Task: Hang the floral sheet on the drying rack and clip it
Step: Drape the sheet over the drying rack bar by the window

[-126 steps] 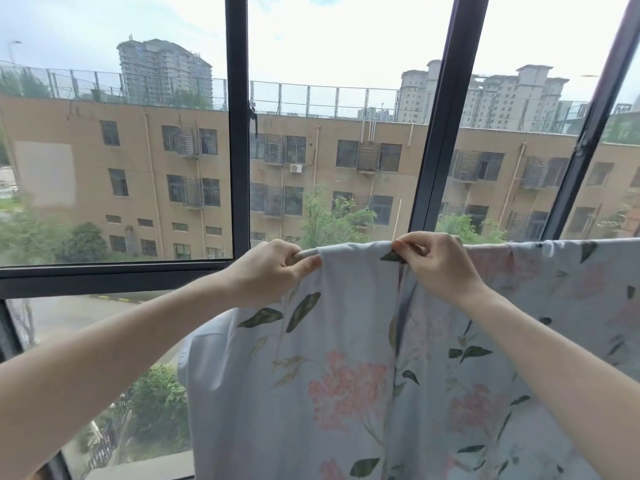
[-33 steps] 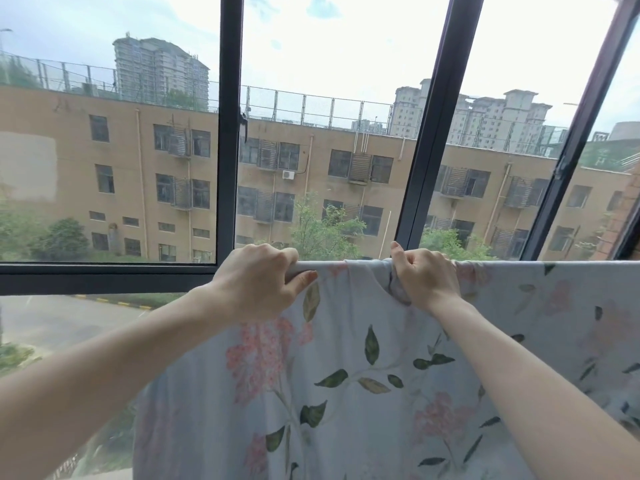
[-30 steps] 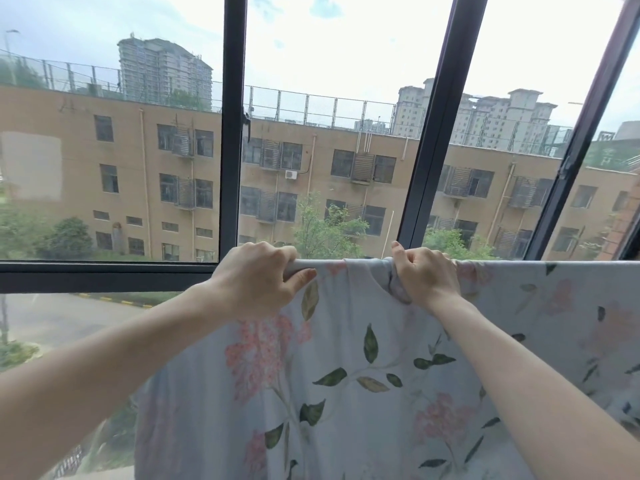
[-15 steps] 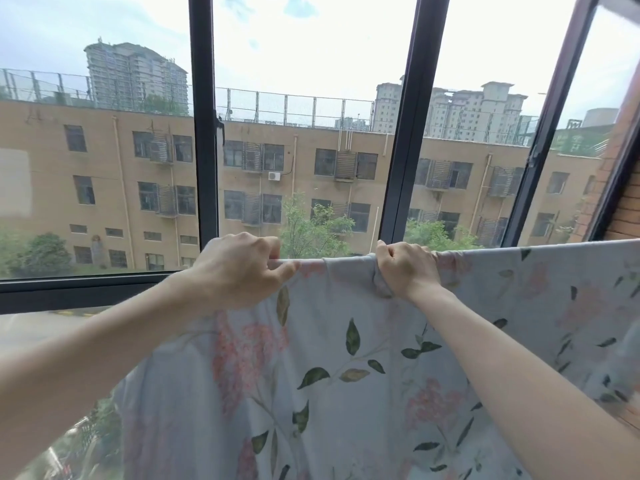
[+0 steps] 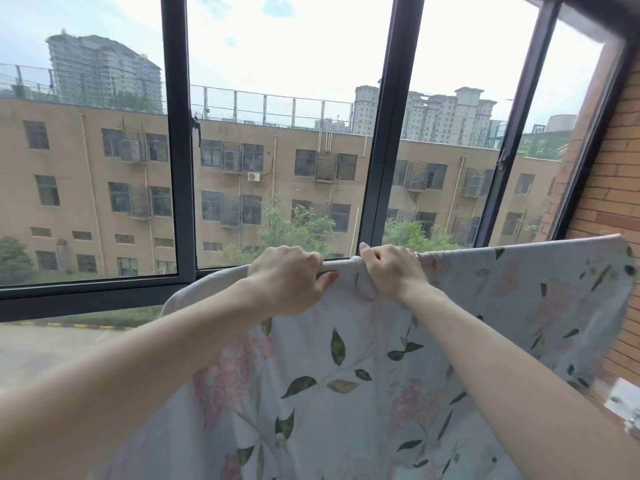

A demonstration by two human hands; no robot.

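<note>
Gripping the top edge of the floral sheet (image 5: 346, 375), both hands are raised in front of the window frame (image 5: 175, 168). The left hand (image 5: 287, 280) has its fingers curled over the edge with the thumb pressed against the near face of the cloth. The right hand (image 5: 391, 271) sits just beside it, towards the brick wall (image 5: 609, 188), and clenches a bunched fold of the same edge. Between the two hands the edge runs as a short taut roll. From the right hand the edge continues towards the brick wall and ends in a rounded corner in front of it. On the other side of the left hand, the edge slopes down across the lower window rail. The sheet hangs from this top line, pale blue-grey with pink blossoms and green leaves. Whether a rack bar lies under the edge cannot be told. Beyond the glass stands a tan building (image 5: 104, 188) with trees at its base.
</note>
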